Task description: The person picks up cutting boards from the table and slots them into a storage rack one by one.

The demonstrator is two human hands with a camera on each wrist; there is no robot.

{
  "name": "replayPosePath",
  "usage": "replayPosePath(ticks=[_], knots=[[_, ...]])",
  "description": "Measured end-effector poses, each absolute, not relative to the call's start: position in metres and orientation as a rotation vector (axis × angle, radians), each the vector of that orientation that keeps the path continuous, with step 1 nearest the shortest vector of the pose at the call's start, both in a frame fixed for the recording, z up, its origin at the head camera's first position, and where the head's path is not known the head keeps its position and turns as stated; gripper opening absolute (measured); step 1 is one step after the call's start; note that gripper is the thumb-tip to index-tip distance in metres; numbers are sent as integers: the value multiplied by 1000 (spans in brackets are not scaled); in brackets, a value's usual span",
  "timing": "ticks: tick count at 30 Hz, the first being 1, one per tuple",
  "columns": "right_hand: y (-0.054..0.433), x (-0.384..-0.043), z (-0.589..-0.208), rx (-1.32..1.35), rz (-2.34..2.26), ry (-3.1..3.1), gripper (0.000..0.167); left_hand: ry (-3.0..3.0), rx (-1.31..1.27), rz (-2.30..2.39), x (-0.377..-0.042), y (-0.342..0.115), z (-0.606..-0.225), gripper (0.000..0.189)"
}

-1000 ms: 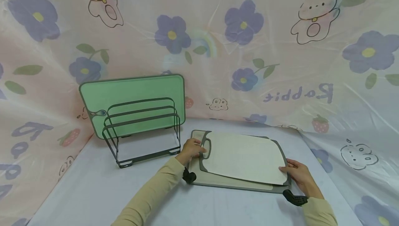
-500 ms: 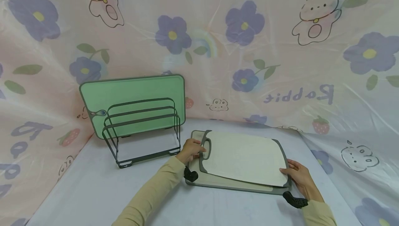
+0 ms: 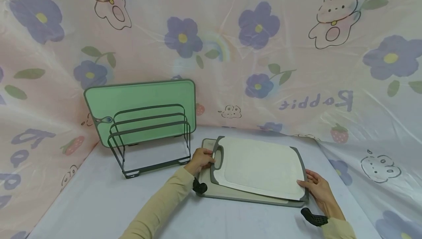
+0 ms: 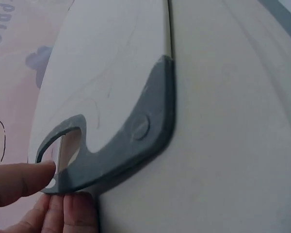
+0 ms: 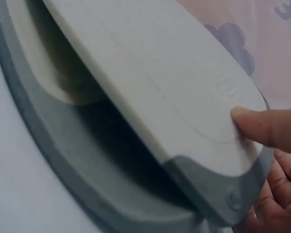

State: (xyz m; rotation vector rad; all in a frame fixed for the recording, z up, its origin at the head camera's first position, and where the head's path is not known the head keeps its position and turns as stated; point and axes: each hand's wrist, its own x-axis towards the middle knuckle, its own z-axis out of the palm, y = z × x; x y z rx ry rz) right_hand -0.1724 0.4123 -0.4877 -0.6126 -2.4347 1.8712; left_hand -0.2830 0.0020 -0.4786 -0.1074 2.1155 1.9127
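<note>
A white cutting board (image 3: 260,169) with grey corners and a grey-edged handle slot lies over a larger beige, grey-rimmed cutting board (image 3: 217,190). My left hand (image 3: 202,159) pinches the upper board's handle end; in the left wrist view the thumb (image 4: 26,179) is at the slot and the other fingers are below the edge. At the opposite end, my right hand (image 3: 319,189) grips the board with the thumb on top and fingers underneath. The right wrist view shows a dark gap between the upper board (image 5: 150,58) and the lower one (image 5: 53,121).
Left of the boards stands a dark wire rack (image 3: 158,165) with several upright loops. A green cutting board (image 3: 145,92) leans upright at its back. The white-covered table (image 3: 89,195) meets a patterned curtain (image 3: 224,74) behind.
The upper cutting board has risen slightly off the lower one, its far edge shifting up in view. My right hand has moved slightly right and nearer; my left hand keeps its grip.
</note>
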Motion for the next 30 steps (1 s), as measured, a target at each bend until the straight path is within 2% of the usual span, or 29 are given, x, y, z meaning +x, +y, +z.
replayPosePath(ticks=[13, 27, 30], knots=[[406, -167, -480, -700, 1891, -2343, 91, 2082, -78, 1997, -282, 1, -477, 31], [400, -164, -465, -753, 1867, -2277, 73, 2102, -94, 2047, -280, -4, -469, 23], [411, -169, -473, -739, 1888, -2230, 67, 2093, -83, 2074, -279, -5, -464, 22]])
